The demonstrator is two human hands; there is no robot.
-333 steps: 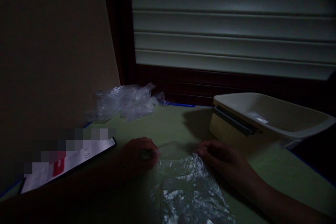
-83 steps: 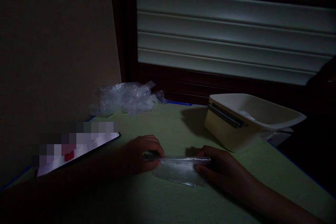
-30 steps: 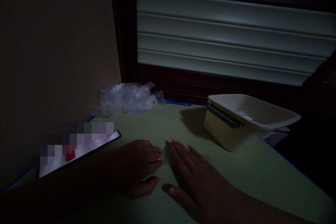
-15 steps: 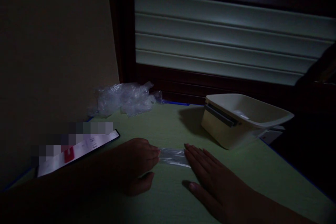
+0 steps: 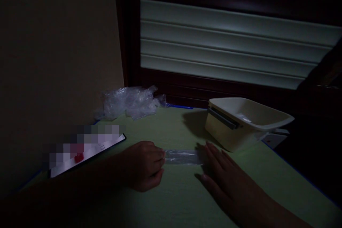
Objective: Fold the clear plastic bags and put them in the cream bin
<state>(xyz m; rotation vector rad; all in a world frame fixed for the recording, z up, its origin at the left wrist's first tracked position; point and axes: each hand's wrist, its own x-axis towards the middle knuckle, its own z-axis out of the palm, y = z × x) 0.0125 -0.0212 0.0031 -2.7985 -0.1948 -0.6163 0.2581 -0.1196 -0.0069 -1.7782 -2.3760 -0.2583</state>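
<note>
A clear plastic bag (image 5: pixel 184 157), flattened into a narrow strip, lies across the green tabletop between my hands. The fingers of my left hand (image 5: pixel 148 164) are curled closed at its left end, the thumb drawn in under them. At the other end, my right hand (image 5: pixel 223 176) is stretched out flat with the thumb apart, its fingertips over or against the strip's right edge. Whether those fingertips press on the plastic is too dark to tell.
Crumpled clear plastic bags (image 5: pixel 130 101) are heaped at the back left. A cream bin (image 5: pixel 221 128) with a grey handle stands back right, some clear plastic inside. Left of my forearm is a lit phone (image 5: pixel 91 153). A blue edge borders the green table (image 5: pixel 171 128).
My right hand has slid rightward, and more of the plastic strip shows, looking flatter. The left thumb has drawn in toward its fingers. The view has shifted slightly.
</note>
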